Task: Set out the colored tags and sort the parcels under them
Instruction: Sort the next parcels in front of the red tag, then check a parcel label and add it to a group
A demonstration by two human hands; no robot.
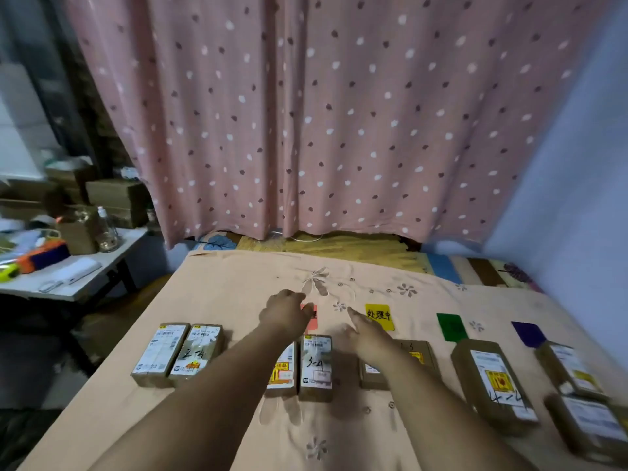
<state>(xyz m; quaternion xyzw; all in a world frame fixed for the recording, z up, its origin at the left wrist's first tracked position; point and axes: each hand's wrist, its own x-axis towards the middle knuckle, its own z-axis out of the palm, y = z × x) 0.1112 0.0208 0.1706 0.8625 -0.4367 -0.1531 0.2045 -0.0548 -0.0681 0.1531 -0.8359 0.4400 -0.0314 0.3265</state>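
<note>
Coloured tags lie in a row on the peach cloth: a red tag, a yellow tag, a green tag and a purple tag. My left hand covers most of the red tag, its fingers curled at the tag's edge. My right hand reaches forward with its index finger straight, pointing between the red and yellow tags. Brown parcels with white labels lie nearer me: two at the left, two under the red tag, one under the yellow tag, one under green, two under purple.
A pink dotted curtain hangs behind the cloth-covered surface. At the left stands a low table with boxes, a jar and clutter. A blue wall closes the right side.
</note>
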